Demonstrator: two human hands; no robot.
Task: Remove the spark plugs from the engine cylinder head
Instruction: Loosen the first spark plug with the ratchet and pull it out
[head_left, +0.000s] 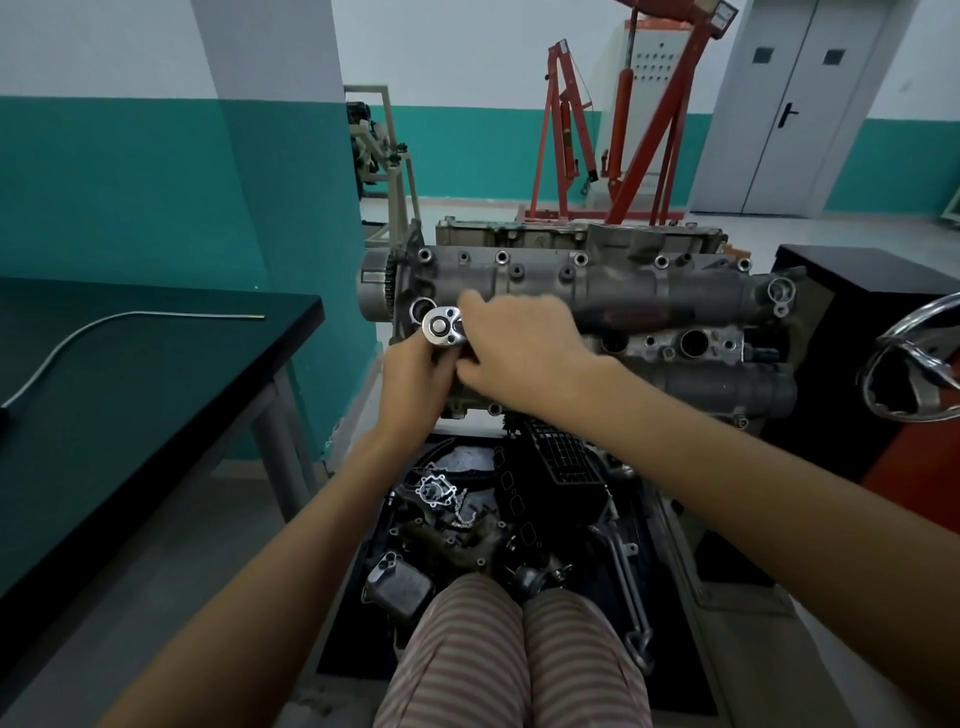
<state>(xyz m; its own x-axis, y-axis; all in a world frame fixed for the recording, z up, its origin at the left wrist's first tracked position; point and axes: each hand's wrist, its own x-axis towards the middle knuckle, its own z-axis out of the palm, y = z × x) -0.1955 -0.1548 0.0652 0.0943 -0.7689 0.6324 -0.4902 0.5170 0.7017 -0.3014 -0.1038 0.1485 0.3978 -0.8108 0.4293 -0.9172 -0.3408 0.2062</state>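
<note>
hands: we see two, both at one ratchet (442, 326); left hand (415, 375) grips under its head, right hand (519, 349) curls over its handle.
engine: one cylinder head (597, 291) on a stand.
spark plugs: none visible to us.

Cylinder head (597, 291): grey cast metal, grimy, lying lengthwise across the stand, toothed gear at its 9 o'clock end. Open round holes along its near face. Ratchet (442, 326): shiny chrome head, upright over the 9 o'clock end; handle hidden
</note>
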